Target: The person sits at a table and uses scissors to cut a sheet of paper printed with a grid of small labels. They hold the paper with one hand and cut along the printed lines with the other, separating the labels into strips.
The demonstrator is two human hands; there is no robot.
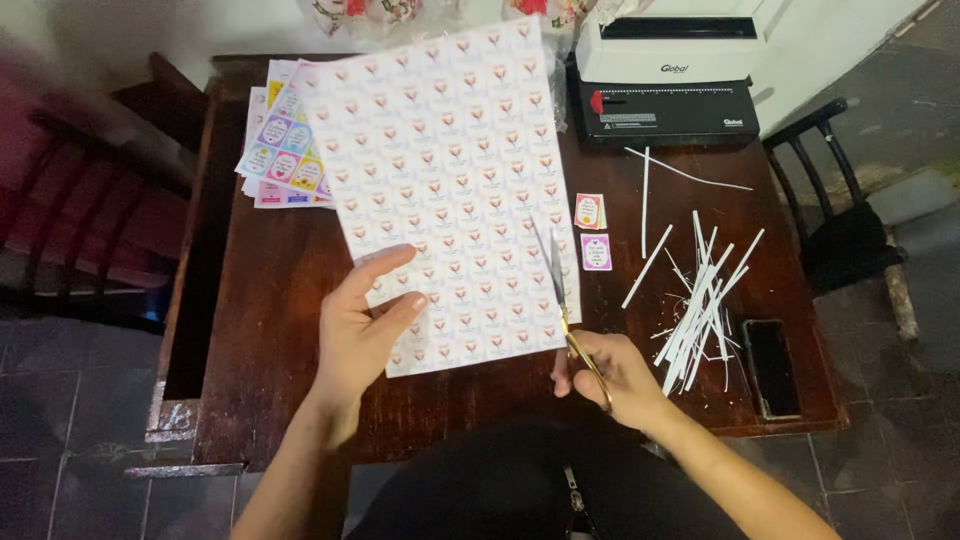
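- Right now, head view, centre frame: left hand (362,330) pinches the lower left part of a printed sticker sheet (450,160), thumb on top and fingers curled against the paper, closed on it.
- Sheet is white with rows of small pink-and-orange motifs; it runs from upper centre down to mid frame, its lower part over the dark wooden table (270,300).
- Right hand (615,378), lower centre-right, is closed around the gold handles of a pair of scissors (565,305); steel blades point up along the sheet's right edge, slightly apart, paper looks to sit between them.
- Handling call: sheet looks light, thin and floppy, likely to sag or buckle away from the grip; glossy face may slide under fingertips. Best held near the cut line, flat pinch, no crumpling; creases and tears easily.
- Scissors: rigid, small, sharp tips; hold by the loops only.
- Right of the blades: two small cut stickers (593,232), one orange-toned, one purple.
- Mid right: heap of thin white paper strips (700,300), a few stray ones above.
- Lower right table edge: dark phone (771,366) lying flat.
- Upper left: stack of colourful sticker sheets (282,150), partly under the held sheet.
- Top right: black-and-white binding machine (665,85).
- Far right: black chair (840,220); tiled floor around.
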